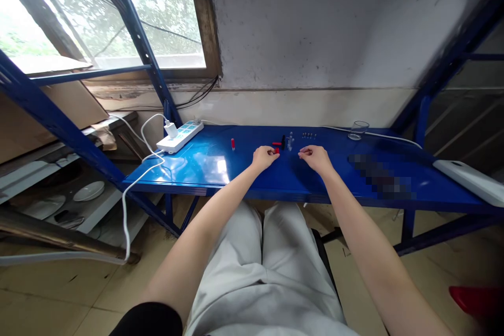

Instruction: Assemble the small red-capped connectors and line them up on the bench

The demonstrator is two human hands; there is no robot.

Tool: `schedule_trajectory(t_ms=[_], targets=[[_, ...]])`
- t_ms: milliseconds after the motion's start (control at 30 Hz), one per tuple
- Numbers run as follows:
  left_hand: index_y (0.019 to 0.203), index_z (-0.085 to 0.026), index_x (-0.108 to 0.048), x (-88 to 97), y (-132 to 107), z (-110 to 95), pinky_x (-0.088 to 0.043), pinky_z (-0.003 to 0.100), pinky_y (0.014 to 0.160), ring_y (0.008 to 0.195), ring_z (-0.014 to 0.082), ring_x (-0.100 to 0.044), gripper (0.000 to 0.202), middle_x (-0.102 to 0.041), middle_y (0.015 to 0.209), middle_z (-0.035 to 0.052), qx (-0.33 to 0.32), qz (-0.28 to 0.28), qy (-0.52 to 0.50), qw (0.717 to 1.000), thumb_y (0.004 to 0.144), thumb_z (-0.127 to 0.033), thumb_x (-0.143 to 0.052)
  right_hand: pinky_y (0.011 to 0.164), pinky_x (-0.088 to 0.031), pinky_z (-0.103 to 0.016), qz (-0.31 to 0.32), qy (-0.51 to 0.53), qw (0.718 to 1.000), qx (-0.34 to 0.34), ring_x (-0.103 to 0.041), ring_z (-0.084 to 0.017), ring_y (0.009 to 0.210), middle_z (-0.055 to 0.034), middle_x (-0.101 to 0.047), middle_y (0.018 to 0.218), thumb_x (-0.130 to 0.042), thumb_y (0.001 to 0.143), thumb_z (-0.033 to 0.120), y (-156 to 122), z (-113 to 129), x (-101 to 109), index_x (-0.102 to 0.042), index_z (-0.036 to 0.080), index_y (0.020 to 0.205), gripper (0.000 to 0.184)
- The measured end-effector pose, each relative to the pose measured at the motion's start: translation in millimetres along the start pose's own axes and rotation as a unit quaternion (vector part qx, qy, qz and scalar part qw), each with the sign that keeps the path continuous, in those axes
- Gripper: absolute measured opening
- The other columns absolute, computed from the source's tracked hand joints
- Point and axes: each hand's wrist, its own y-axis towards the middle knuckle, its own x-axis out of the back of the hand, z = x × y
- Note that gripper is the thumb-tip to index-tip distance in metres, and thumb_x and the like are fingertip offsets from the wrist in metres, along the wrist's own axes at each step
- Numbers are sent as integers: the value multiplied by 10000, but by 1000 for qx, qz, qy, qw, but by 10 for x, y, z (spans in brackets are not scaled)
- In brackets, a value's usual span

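Two hands rested close together near the middle of the blue counter (220, 168), with a small gap between them. The left hand (264, 158) was curled, its fingertips pinched on a small red piece (277, 150) that lay between the two hands. The right hand (315, 159) was curled too; whether it held anything could not be told. Just beyond the hands lay a second red piece (276, 144) against one black piece (282, 142). One clear upright piece (290, 142) stood beside them, and a short row of tiny dark bits (309, 135), too small to count, lay farther back. A third red piece (233, 144) stood alone to the left. The counter was glossy painted metal. One white power strip (180, 136) with a looping white cable (129, 189) sat at its left end, and one clear glass (358, 130) at the back right.
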Motion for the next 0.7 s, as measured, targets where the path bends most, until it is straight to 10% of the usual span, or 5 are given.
schedule_trajectory(t_ms=[700], targets=[[542,-183,-576,-351,201,-19,-319,432,854,795,254,-562,167,-603,625,55,5,-23,116,993,677,-250,-649,603,-434,-280,-7,-160,987,8,-626,-232,773,-88,-684,789,-558,760,407,178,68,-343,-707,203,823,260]])
